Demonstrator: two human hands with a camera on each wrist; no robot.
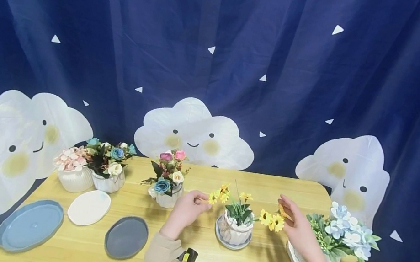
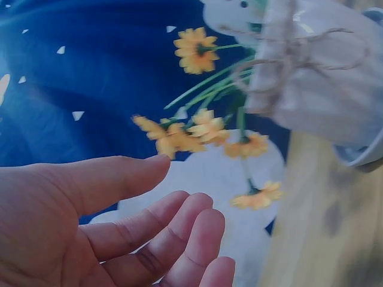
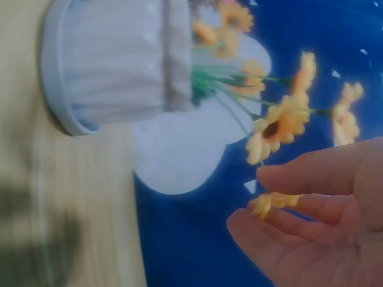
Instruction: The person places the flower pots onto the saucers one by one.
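A white pot (image 1: 236, 228) with twine tied round its neck stands on a small grey-blue saucer (image 1: 231, 246), holding yellow daisies (image 1: 271, 220) on thin green stems. My left hand (image 1: 189, 208) is at the left of the daisies. In the left wrist view its thumb and fingers are apart, the thumb tip close to a yellow bloom (image 2: 173, 136); whether they touch cannot be told. My right hand (image 1: 296, 226) is at the right-hand blooms. In the right wrist view, one yellow flower (image 3: 272, 203) shows in the gap between thumb and fingers, which stand apart without a visible pinch.
Pots of blue hydrangeas (image 1: 347, 233), mixed roses (image 1: 168, 179), blue and cream roses (image 1: 110, 163) and pink flowers (image 1: 72, 159) stand around. On the left lie a blue oval tray (image 1: 30, 225), a white plate (image 1: 89, 208) and a dark grey plate (image 1: 127, 237). A navy curtain (image 1: 220, 68) hangs behind.
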